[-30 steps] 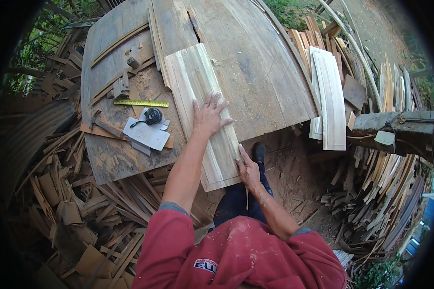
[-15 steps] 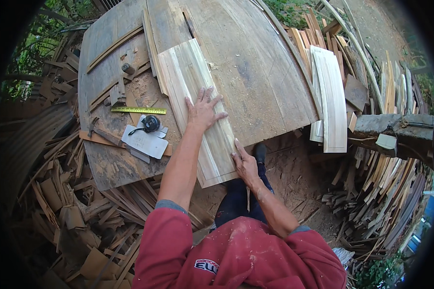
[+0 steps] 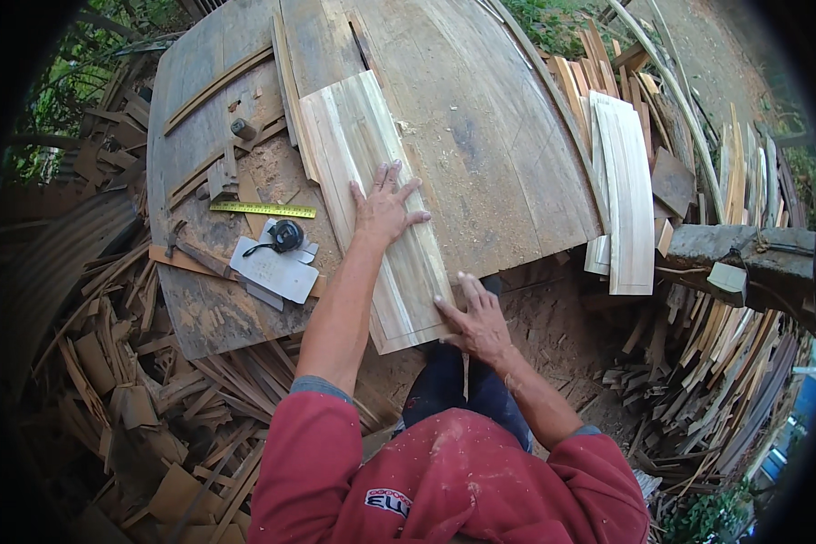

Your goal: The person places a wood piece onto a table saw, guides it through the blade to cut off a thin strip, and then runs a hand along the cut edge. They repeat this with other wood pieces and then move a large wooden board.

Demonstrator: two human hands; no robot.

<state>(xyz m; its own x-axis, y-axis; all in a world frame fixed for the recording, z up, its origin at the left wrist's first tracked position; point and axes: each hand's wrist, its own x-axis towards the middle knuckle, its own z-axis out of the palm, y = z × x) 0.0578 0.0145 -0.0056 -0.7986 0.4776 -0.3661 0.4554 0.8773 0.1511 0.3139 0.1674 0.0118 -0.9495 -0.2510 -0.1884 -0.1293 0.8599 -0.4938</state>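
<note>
My left hand (image 3: 388, 204) lies flat on the board (image 3: 358, 136), fingers spread; my right hand (image 3: 482, 325) is at the board's right edge, close to its near end, with the thumb at the edge and the fingers loosely apart, pointing away from me; whether any of it bears on the underside I cannot tell. The board lies lengthwise on the counter (image 3: 490, 154), its far end well in and its near end jutting past the near edge towards me; pencil lines run along its margins.

Left of the board, a wood strip (image 3: 286, 72) lies beside its far part; nearer, a tape measure (image 3: 286, 235) sits on white card (image 3: 279, 274), its yellow blade (image 3: 263, 210) just beyond; further left is a hammer (image 3: 198, 255), with a block (image 3: 222, 179) beyond the blade; sawdust (image 3: 276, 168) is scattered about.

Past the counter's right side rest pale boards (image 3: 629, 208); scrap wood (image 3: 109, 426) is heaped on the left, and more wood (image 3: 712, 372) is piled on the right.
</note>
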